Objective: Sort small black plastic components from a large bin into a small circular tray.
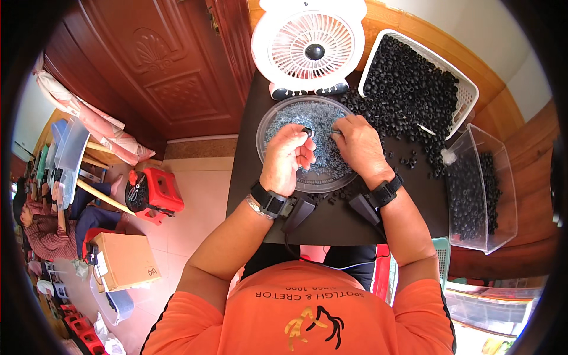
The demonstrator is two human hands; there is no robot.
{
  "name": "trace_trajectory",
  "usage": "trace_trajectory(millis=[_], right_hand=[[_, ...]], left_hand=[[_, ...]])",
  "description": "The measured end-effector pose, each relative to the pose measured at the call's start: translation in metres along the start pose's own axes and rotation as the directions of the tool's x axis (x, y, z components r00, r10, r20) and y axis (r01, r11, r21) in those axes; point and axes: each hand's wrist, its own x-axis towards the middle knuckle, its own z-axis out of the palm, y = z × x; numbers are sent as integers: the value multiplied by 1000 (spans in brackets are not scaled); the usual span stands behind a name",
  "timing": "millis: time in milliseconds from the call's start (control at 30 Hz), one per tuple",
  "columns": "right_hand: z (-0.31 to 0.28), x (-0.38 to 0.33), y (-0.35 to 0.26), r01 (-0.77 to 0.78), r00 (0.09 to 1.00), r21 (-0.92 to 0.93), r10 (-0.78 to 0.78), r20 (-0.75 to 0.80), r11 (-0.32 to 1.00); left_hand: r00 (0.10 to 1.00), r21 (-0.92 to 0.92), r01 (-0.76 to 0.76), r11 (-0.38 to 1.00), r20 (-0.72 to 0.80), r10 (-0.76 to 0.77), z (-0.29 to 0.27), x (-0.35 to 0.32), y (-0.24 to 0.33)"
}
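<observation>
My left hand [287,158] hovers over a round clear tray [269,115] of small grey-blue rings and pinches a small black ring [307,131] between thumb and fingers. Beside it, my right hand [358,144] reaches into the same tray with its fingertips on the grey-blue rings; what they grip, if anything, is hidden. Both wrists wear black straps. Loose black rings [387,115] lie piled on the dark table [331,225] just right of the tray.
A white desk fan [309,47] stands behind the tray. A white basket [467,89] of black rings sits at back right, a clear bin [506,195] of black rings at right. Left: a wooden door [160,71], red stool [163,189], cardboard box [127,260], a seated person [50,228].
</observation>
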Motion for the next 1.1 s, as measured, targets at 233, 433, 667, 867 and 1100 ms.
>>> trace_trajectory(millis=[233,433,667,867,1100], right_hand=[[-2,-3,-2,-107,982,469,167,-88,876],[-14,-1,-7,-441,891,696,369,265,566],[-19,-3,-21,-428,902,698,313,297,573],[-17,-7,-25,-384,916,774,313,251,503],[-11,-11,-31,-209,959,835,275,72,509]], left_hand=[[999,-20,16,1000,32,-16,-3,0,-2],[984,177,89,980,139,-114,4,-2,-2],[969,177,117,977,196,-151,6,-1,-5],[975,139,149,979,143,-169,7,-2,-4],[975,123,140,982,155,-158,6,-4,-6]])
